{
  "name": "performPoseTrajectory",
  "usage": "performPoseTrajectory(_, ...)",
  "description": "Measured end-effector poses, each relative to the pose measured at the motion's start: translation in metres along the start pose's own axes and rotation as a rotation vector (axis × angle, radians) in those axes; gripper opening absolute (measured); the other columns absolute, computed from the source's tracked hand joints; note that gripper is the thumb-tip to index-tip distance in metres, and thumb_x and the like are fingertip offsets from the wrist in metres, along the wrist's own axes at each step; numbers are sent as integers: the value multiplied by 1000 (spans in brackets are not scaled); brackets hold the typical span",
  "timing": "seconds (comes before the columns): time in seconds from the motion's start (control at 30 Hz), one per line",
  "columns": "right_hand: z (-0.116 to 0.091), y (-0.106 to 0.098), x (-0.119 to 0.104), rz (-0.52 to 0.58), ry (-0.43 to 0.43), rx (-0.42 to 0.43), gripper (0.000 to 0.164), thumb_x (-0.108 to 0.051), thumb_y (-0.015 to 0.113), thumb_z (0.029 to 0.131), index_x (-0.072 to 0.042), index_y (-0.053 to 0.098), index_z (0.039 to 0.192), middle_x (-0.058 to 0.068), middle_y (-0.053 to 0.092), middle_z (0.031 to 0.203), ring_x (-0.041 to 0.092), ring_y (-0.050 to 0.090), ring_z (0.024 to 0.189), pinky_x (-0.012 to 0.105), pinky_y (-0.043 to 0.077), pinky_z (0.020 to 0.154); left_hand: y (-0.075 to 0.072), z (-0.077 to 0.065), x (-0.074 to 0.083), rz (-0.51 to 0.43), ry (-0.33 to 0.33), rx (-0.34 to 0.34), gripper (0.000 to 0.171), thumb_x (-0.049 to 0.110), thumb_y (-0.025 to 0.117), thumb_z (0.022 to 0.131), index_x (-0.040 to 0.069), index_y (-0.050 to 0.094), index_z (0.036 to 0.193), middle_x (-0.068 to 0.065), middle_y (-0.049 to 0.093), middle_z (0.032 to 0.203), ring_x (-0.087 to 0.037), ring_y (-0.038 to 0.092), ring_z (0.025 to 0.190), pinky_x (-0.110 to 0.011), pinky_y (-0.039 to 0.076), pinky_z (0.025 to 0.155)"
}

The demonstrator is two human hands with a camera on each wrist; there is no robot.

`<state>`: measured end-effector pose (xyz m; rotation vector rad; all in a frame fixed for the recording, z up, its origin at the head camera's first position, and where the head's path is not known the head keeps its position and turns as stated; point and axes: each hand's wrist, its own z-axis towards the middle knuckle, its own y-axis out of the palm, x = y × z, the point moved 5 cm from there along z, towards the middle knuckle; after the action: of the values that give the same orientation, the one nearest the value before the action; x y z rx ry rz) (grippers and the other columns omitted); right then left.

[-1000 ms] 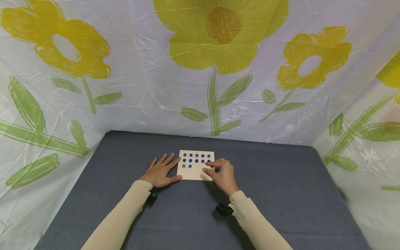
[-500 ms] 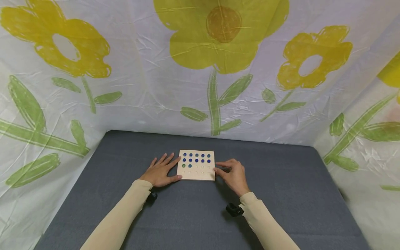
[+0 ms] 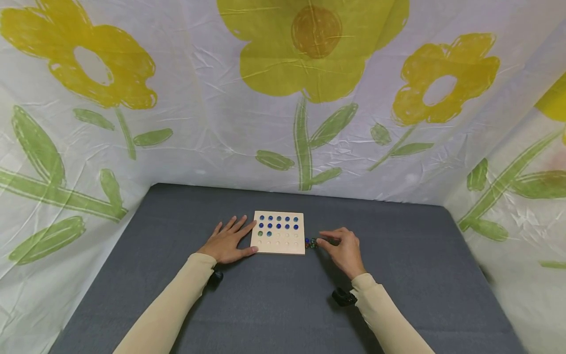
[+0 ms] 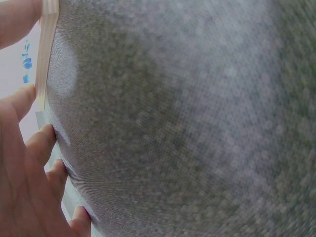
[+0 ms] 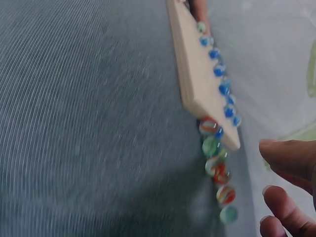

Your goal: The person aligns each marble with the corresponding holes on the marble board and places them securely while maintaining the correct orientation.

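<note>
A pale wooden board (image 3: 291, 250) with rows of round hollows lies on the dark cloth. Blue marbles (image 3: 278, 226) fill its two far rows, and a green marble (image 3: 260, 233) and a blue one sit at the left of the third. My left hand (image 3: 226, 245) rests spread on the cloth, thumb and index finger against the board's left edge. To the right of the board, my right hand (image 3: 345, 250) is beside a cluster of loose marbles (image 3: 313, 243). In the right wrist view, its thumb and fingers are apart with nothing between them; red-streaked and green marbles (image 5: 226, 194) lie nearby.
Dark grey cloth (image 3: 398, 275) covers the table all around the board. A white curtain (image 3: 199, 123) printed with yellow flowers hangs behind the table and at its sides.
My right hand has moved right from over the board to beyond its right edge, uncovering the loose marbles there. The left hand has stayed in place.
</note>
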<state>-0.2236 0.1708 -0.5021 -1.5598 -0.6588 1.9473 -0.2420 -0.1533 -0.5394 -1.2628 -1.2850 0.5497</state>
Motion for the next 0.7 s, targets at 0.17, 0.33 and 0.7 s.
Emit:
performPoseTrajectory(0.17, 0, -4, 11, -12, 21, 7, 23, -19, 85, 85, -9, 82, 106, 11, 68, 98, 31, 63, 92, 49, 51, 81, -2, -1, 3, 6, 4, -1, 87, 67, 52, 96, 19, 26, 163, -14, 18, 168, -40, 9, 154, -65, 3, 120)
performPoseTrajectory(0.33, 2, -6, 20, -31, 23, 14, 24, -16, 85, 84, -8, 82, 107, 12, 69, 99, 32, 64, 92, 51, 52, 83, -2, 0, 2, 14, -7, -10, 86, 67, 53, 96, 21, 25, 164, -12, 17, 168, -39, 8, 154, -65, 3, 120)
performPoseTrajectory(0.7, 4, -8, 32, -55, 59, 0, 23, -16, 85, 85, -6, 82, 105, 13, 69, 97, 31, 64, 90, 50, 52, 80, 0, 2, -1, 19, -15, -7, 89, 72, 50, 94, 23, 24, 164, -10, 16, 169, -38, 7, 155, -65, 2, 120)
